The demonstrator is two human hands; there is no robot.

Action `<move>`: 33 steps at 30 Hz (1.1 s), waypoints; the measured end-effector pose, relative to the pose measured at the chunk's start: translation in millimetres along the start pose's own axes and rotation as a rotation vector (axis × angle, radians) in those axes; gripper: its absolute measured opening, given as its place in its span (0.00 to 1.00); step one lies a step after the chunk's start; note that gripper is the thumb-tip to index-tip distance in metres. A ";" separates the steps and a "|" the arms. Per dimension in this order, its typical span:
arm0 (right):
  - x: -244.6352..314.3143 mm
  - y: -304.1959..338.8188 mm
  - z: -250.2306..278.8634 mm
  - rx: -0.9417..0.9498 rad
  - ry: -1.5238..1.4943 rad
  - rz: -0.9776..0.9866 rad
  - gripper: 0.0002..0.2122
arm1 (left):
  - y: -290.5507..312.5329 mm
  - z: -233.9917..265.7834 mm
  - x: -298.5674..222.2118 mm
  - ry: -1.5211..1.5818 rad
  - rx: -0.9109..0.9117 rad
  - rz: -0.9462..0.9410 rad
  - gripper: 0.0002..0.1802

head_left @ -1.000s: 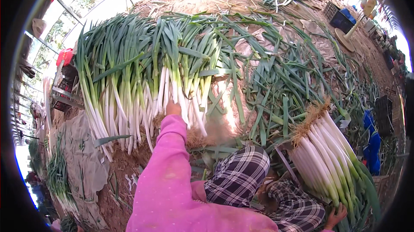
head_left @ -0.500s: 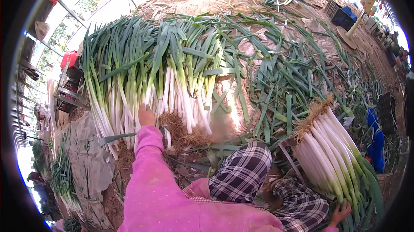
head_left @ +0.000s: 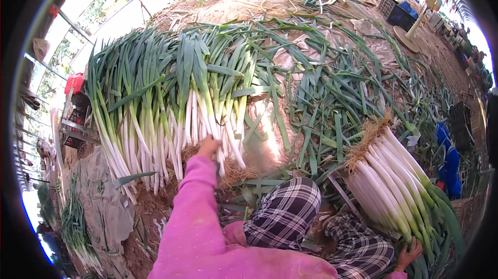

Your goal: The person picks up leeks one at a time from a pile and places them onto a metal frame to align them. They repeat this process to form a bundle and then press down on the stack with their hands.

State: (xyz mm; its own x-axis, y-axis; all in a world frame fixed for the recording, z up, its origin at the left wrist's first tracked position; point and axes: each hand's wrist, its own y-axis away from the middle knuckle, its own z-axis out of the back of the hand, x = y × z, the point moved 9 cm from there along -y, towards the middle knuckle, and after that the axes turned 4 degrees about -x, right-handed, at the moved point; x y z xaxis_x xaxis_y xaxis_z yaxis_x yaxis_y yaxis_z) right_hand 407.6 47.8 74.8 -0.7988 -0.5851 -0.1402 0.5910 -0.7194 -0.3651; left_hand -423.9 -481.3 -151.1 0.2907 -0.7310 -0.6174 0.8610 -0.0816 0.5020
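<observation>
Left hand at leeks, roots nearward, leaves away, right hand at opposite-facing leek bundle, both grips unclear

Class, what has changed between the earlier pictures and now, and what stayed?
The left hand went left along the row of white-stemmed, green-leaved leeks, then back right, near stringy brown roots; whether it gripped or released any leek is unclear. The right hand stayed against the green part of the other leek pile.
</observation>
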 end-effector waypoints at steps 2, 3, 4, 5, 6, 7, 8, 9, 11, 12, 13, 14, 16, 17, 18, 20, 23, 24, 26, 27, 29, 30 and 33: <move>-8.3 13.3 23.1 -0.022 0.066 -0.032 0.21 | 92.7 -52.9 -30.6 0.246 0.546 0.140 0.19; -1.3 6.7 19.9 -0.023 0.041 -0.030 0.21 | 110.3 -56.4 -6.2 0.400 0.790 0.149 0.21; 8.1 -1.7 15.4 -0.012 0.021 -0.025 0.21 | 92.3 -36.4 33.8 0.326 0.650 0.258 0.22; 13.2 -8.2 12.9 0.000 0.011 -0.022 0.20 | 81.6 -20.6 63.5 0.254 0.518 0.366 0.24; 10.8 -5.8 17.9 -0.002 0.036 -0.025 0.21 | 78.1 -3.5 49.1 0.134 0.211 0.338 0.23; 7.2 -2.7 21.0 0.000 0.047 -0.037 0.21 | 87.3 24.8 19.4 0.015 -0.102 0.298 0.23; 7.4 -1.9 21.1 -0.013 0.031 -0.025 0.21 | 91.6 50.3 -3.9 -0.113 -0.246 0.177 0.23; 7.8 -0.8 20.6 -0.028 0.017 -0.014 0.21 | 95.6 75.4 -28.6 -0.238 -0.389 0.052 0.23; 13.9 -6.6 13.9 -0.056 0.004 -0.020 0.20 | 90.7 138.6 -65.6 -0.683 -0.649 -0.146 0.20; 24.0 -12.9 14.6 -0.073 -0.019 -0.023 0.21 | 100.3 169.4 -97.8 -0.956 -0.894 -0.360 0.13; 26.0 -12.4 21.1 -0.085 -0.022 -0.038 0.21 | 115.4 175.5 -141.2 -1.013 -0.836 -0.401 0.10; 23.3 -10.4 26.8 -0.111 -0.028 -0.049 0.21 | 146.0 191.5 -198.4 -1.068 -0.787 -0.447 0.08; 27.9 -13.5 29.5 -0.124 -0.051 -0.070 0.20 | 212.4 214.0 -289.6 -1.222 -0.861 -0.697 0.07; 26.4 -15.3 31.9 -0.125 -0.058 -0.073 0.20 | 247.3 220.3 -330.9 -1.302 -0.800 -0.733 0.07; 21.5 -14.4 31.5 -0.123 -0.106 -0.087 0.21 | 272.0 231.7 -365.7 -1.278 -0.749 -0.721 0.08; 15.9 -9.9 34.5 -0.132 -0.082 -0.118 0.21 | 319.8 234.0 -430.5 -1.297 -0.687 -0.830 0.10; 21.7 -10.5 41.1 -0.146 -0.090 -0.143 0.21 | 434.7 231.2 -503.2 -1.086 -0.647 -1.264 0.12; 27.2 -13.2 42.6 -0.166 -0.120 -0.141 0.20 | 477.0 232.5 -519.2 -0.951 -0.522 -1.364 0.12; 31.5 -11.0 50.0 -0.198 -0.146 -0.146 0.20 | 541.2 215.9 -542.0 -0.780 -0.381 -1.543 0.13; 36.0 -12.5 50.1 -0.217 -0.170 -0.142 0.20 | 571.3 206.1 -547.5 -0.761 -0.395 -1.618 0.14; 41.1 -13.4 61.6 -0.229 -0.187 -0.152 0.19 | 577.0 193.4 -578.3 -0.702 -0.213 -1.531 0.15; 42.2 -12.0 64.2 -0.246 -0.187 -0.150 0.19 | 586.0 167.2 -581.7 -0.691 -0.084 -1.460 0.18; 45.9 -21.3 60.4 -0.269 -0.223 -0.139 0.18 | 595.2 86.9 -587.8 -0.441 0.294 -1.733 0.21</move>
State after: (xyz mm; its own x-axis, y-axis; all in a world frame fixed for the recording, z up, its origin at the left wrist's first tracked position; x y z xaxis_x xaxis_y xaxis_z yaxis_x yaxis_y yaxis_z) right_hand 365.2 13.6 131.7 -0.8075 -0.5774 0.1206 0.4042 -0.6906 -0.5998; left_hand -118.5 -159.1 563.2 -0.9199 0.2011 -0.3366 -0.0733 -0.9315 -0.3563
